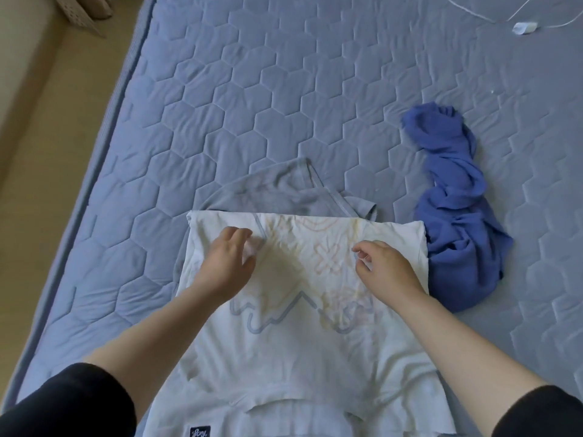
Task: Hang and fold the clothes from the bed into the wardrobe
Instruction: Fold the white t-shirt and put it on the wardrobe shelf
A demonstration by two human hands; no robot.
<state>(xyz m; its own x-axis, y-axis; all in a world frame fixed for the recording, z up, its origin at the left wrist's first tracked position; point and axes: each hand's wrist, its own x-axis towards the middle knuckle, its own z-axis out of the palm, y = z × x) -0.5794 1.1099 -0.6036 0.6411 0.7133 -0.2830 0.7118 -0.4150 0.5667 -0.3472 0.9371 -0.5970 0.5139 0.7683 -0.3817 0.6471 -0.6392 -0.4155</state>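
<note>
Lying spread flat on the near part of the bed (284,89), a white shirt (284,357) is showing a faint print through its cloth. Its neck opening is pointing toward the person, and a small dark label (200,433) is sitting at the bottom edge of the view. Both hands are reaching over the shirt's far half. The left hand (227,263) is resting with its fingers loosely bent and close together, tips down on the cloth, without gripping it. The right hand (386,268) is holding thumb and forefinger close together at the cloth; whether any cloth is caught between them I cannot tell. Black sleeves (63,402) are covering both upper arms. A grey garment (284,190) is lying partly under the shirt's far edge and sticking out beyond it. A blue garment (454,216) is lying crumpled just beside the shirt's right edge, touching it. Well apart, near the top right corner, a white cable (473,11) and a small white tag (524,27) are lying on the bed. Pale floor (41,105) is showing along the bed's left side.
</note>
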